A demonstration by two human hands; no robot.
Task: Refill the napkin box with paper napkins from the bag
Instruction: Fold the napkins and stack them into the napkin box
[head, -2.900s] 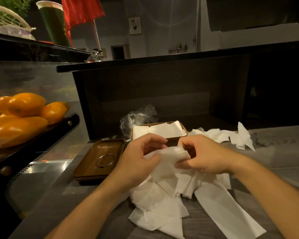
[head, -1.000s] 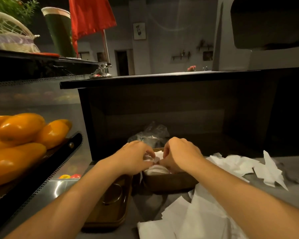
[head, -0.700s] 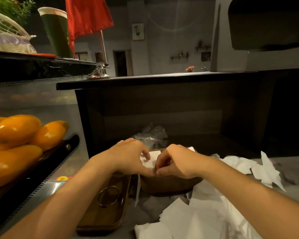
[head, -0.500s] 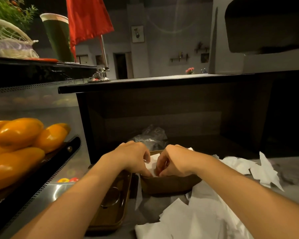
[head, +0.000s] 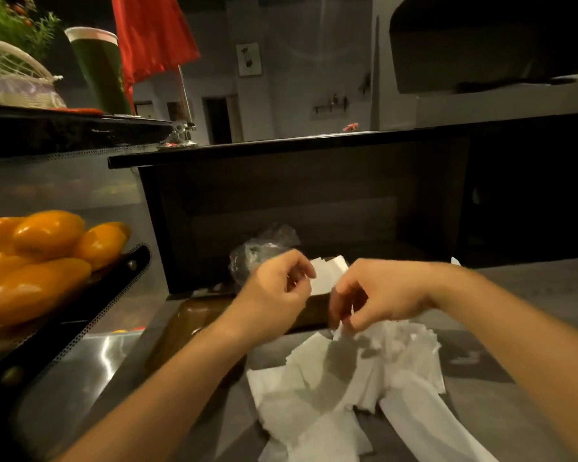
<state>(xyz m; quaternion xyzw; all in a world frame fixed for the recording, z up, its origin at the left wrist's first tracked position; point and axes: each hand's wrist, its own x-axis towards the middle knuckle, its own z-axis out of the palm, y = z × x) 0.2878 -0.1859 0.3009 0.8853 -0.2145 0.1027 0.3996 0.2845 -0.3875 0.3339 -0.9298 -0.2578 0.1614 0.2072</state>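
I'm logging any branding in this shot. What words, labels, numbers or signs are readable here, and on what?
None can be read.
Framed picture on the far wall: a dark figure, too small and blurred for any text.
Green cup: no lettering shows.
Red flag: plain, no print visible.
Napkins and plastic bag: no print visible.

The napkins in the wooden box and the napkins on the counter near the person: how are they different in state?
The napkins in the box lie flat and stacked, their edges roughly aligned; the loose napkins on the counter are a crumpled, scattered heap. The boxed ones sit behind both hands, untouched; the right hand reaches its fingertips into the loose heap. The boxed stack looks smaller than the heap. Both are white paper.
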